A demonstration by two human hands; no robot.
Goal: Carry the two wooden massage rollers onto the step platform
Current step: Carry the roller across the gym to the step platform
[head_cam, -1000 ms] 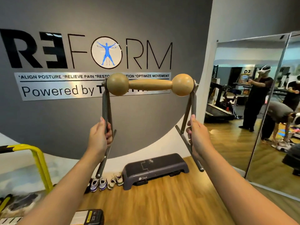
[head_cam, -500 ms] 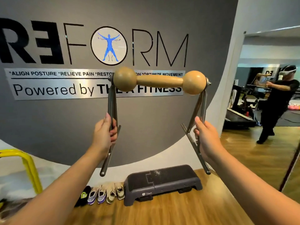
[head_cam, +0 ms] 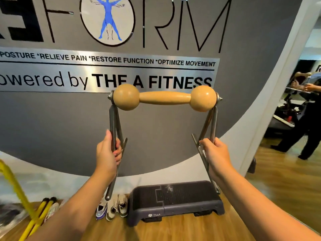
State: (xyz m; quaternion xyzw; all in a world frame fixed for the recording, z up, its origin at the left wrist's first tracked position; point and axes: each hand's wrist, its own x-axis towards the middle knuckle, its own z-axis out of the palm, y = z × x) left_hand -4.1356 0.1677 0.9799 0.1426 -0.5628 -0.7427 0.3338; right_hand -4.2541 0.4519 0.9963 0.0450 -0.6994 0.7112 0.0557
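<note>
Above the step platform [head_cam: 175, 200], my left hand [head_cam: 106, 153] and right hand [head_cam: 216, 154] clench the wooden massage roller [head_cam: 165, 97] by its metal legs [head_cam: 113, 126].

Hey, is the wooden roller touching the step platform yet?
Apart. In the head view the wooden roller is held up in front of the wall sign by both hands on its metal frame, while the step platform sits on the floor well below.

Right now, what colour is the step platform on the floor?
Dark grey, nearly black; the step platform shows in the head view.
</note>
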